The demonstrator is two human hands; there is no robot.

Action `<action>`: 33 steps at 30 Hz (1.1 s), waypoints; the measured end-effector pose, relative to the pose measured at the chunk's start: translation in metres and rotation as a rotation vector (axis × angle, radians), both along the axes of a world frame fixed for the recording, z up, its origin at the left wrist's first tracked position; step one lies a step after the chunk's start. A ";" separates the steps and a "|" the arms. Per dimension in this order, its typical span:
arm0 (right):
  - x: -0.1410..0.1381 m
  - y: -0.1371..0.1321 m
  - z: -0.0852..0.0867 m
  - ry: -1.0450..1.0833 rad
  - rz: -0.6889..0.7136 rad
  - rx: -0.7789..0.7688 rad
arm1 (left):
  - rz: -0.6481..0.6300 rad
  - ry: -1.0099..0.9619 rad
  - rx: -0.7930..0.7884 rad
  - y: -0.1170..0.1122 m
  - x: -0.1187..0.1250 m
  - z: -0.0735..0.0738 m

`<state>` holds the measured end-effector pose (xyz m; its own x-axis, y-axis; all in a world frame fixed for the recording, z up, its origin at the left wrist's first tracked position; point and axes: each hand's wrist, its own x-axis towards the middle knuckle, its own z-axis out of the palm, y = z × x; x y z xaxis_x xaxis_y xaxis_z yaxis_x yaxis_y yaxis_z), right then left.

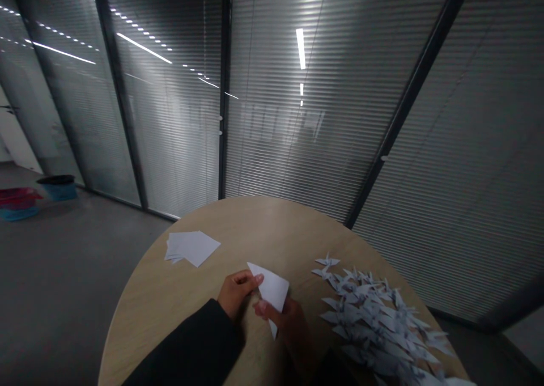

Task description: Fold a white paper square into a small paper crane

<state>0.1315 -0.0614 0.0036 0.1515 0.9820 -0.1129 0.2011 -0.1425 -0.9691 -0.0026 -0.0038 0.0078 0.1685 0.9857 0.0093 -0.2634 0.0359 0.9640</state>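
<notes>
A white sheet of paper folded into a triangle (272, 291) is held just above the round wooden table (182, 295). My left hand (237, 291) pinches the triangle's upper left tip with closed fingers. My right hand (285, 317) grips the lower edge from below, thumb on top of the paper. Both arms wear dark sleeves.
A small stack of flat white square sheets (191, 246) lies on the table's left side. A large heap of folded white paper cranes (374, 318) covers the right side. Glass walls with blinds (297, 119) stand behind the table. Coloured bins (59, 186) sit on the floor far left.
</notes>
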 end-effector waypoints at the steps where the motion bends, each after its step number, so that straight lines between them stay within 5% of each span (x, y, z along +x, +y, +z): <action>1: 0.002 0.000 0.000 -0.025 -0.021 -0.008 | -0.010 0.019 0.002 -0.001 0.001 0.000; 9: 0.005 -0.004 0.010 -0.084 -0.017 0.000 | 0.044 0.069 0.026 -0.007 0.004 0.006; 15: 0.003 -0.003 0.012 0.007 0.029 0.054 | 0.183 -0.027 -0.026 -0.001 -0.005 0.016; 22: 0.001 -0.007 0.019 -0.010 0.026 0.080 | 0.297 -0.135 -0.052 0.007 -0.010 0.010; 27: 0.011 -0.006 0.018 -0.041 -0.033 0.132 | 0.493 -0.175 -0.070 0.017 -0.022 0.008; 30: 0.015 -0.002 0.015 0.003 -0.106 0.199 | 0.415 -0.119 -0.041 0.017 -0.019 0.007; 33: 0.015 0.001 0.011 0.106 -0.135 0.306 | 0.169 -0.015 0.027 0.011 -0.007 0.008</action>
<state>0.1466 -0.0606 0.0147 0.2852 0.9448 0.1613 0.0964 0.1392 -0.9856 -0.0099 0.0069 0.0156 0.0003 0.9993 0.0377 -0.2780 -0.0361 0.9599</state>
